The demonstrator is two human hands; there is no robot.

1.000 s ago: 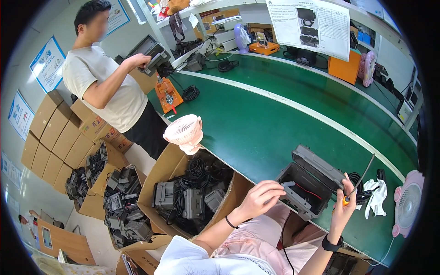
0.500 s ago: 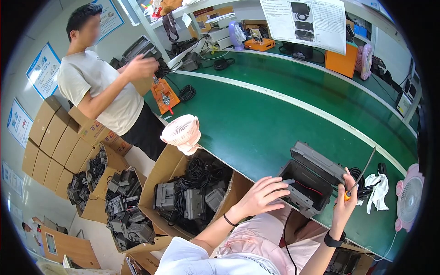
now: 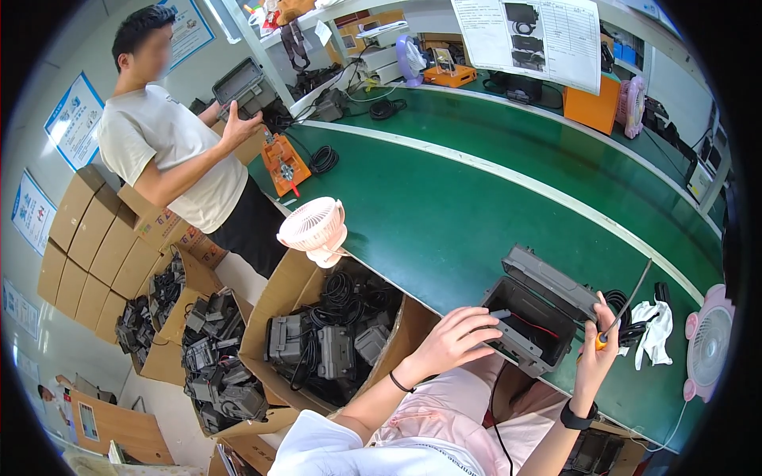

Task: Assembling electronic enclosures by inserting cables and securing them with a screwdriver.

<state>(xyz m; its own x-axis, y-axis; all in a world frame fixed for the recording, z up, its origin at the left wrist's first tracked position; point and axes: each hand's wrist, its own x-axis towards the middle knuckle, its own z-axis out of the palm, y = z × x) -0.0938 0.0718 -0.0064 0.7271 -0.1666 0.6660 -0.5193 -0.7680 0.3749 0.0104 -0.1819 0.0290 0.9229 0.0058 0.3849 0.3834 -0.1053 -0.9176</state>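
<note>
A dark grey plastic box [image 3: 542, 361] lies at the bench's near edge with its hinged lid [image 3: 548, 274] raised. Inside it a red wire [image 3: 533, 324] shows against the dark interior. My left hand [image 3: 456, 337] rests at the box's left end, its fingers stretched out and apart; a small grey piece [image 3: 500, 314] is by the fingertips. At the right end, my right hand [image 3: 594, 353] is closed round the yellow-orange handle of a screwdriver [image 3: 631, 297], whose long shaft points up and away. Whether the right fingers touch the box, I cannot tell.
Right of the box are a black cable coil [image 3: 627, 325], a white glove [image 3: 655, 333] and a pink fan [image 3: 708, 341]. Another pink fan [image 3: 313, 230] stands on the bench edge, above a carton [image 3: 278, 297] of grey boxes. A co-worker [image 3: 178, 143] holds a similar box.
The co-worker's hand has lowered, and the box they hold now shows more fully, tilted open. My own hands, the screwdriver and the box before me have barely moved.
</note>
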